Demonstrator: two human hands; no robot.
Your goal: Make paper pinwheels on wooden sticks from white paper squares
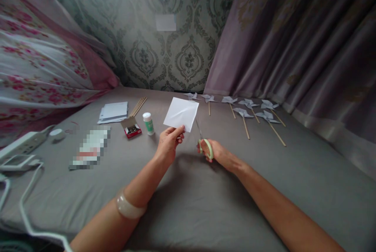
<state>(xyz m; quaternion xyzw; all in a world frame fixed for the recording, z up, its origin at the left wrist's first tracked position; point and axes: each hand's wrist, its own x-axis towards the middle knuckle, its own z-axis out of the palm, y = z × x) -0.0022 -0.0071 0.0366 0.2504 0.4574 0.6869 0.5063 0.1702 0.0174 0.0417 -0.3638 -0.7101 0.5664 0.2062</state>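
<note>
My left hand [170, 142] pinches the lower edge of a white square sheet of paper [181, 113], thumb on top. A faint crease crosses the sheet. To its right, my right hand [214, 151] is closed around the green handles of a pair of scissors [209, 148]. The thin blades point up and away, close to the sheet's right edge; whether they touch it I cannot tell. Beyond my left hand stands a white and green glue bottle [149, 124]. A small red box [132, 129] with its lid up holds small metallic pieces.
Several paper pinwheels [243, 113] on sticks lie at the back right. At the back left are a stack of white paper [113, 111] and bare wooden sticks [138, 106]. A blurred-out packet [91, 148], a power strip [25, 144] and a white cable [26, 201] lie left.
</note>
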